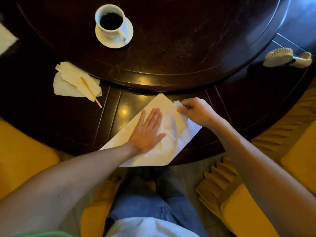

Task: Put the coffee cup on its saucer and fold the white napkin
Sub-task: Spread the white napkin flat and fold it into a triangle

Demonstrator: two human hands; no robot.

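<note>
Person seen from above. Both forearms are bare from the frame's edge to the wrists. Left hand [148, 132] and right hand [196, 111] carry no rings, watch or gloves. A green sleeve edge [42, 234] shows at 7 o'clock. A white shirt hem [150, 227] fills the 6 o'clock margin, creased and loose. Above it, blue denim jeans [145, 199] cover both legs, faded along the thighs, with seam lines visible near the knees.

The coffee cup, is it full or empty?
Not empty: the coffee cup holds dark coffee, its surface below the rim, and stands upright on its saucer.
</note>
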